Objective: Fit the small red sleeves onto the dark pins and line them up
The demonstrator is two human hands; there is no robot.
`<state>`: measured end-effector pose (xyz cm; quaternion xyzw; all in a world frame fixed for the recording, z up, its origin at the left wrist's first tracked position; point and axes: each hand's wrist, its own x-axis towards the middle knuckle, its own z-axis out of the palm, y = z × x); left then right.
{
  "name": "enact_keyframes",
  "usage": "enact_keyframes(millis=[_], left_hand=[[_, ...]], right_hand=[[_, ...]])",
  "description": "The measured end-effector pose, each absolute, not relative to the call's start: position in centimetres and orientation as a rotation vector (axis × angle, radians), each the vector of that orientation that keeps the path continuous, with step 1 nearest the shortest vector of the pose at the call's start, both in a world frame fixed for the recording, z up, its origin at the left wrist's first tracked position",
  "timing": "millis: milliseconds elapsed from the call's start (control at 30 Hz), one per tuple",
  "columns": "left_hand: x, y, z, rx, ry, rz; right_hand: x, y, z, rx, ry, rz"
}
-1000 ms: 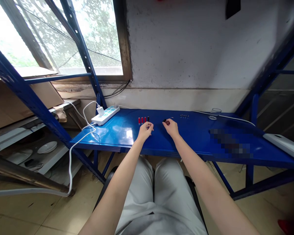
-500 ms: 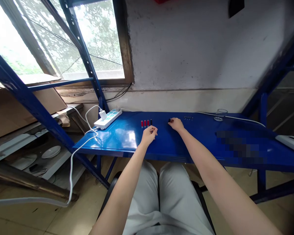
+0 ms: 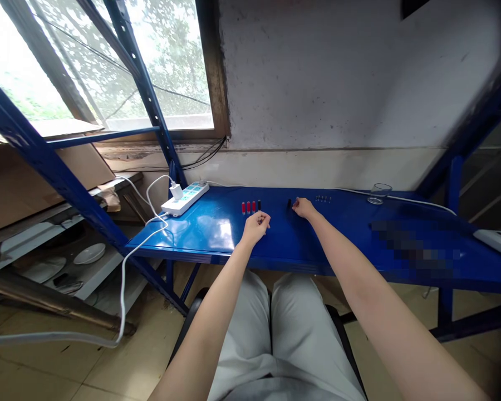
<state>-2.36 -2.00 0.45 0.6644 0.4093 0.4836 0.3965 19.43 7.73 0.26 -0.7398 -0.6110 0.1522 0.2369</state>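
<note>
Small black cylinder (image 3: pixel 289 204) beside my right hand (image 3: pixel 303 207), apart; three red cylinders (image 3: pixel 248 208), second black cylinder (image 3: pixel 259 205) already lined up; left hand (image 3: pixel 256 224) curled; cannot tell either's grip.

Workshop-like room, blue metal bench (image 3: pixel 288 242), scuffed wall (image 3: pixel 317 83)

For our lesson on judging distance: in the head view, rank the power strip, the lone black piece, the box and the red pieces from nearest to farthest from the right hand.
From the right hand:
1. Black piece: just to its left.
2. Red pieces: farther left, in a row.
3. Power strip: left end of the table.
4. Box: far left, off the table.
</note>
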Motion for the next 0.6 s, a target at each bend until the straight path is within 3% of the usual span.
enact_keyframes(millis=[333, 467, 600], left_hand=[[-2.5, -1.3, 0.2, 1.537, 1.197, 1.463], [-2.8, -1.2, 0.4, 1.402, 1.244, 1.612], [-3.0, -1.0, 0.2, 1.323, 1.238, 1.69]], right_hand=[[19.7, 5.9, 2.1, -2.14, -1.573, 0.661], [17.5, 3.3, 2.1, -1.953, -1.576, 0.376], [13.1, 1.9, 1.2, -1.689, -1.873, 0.405]])
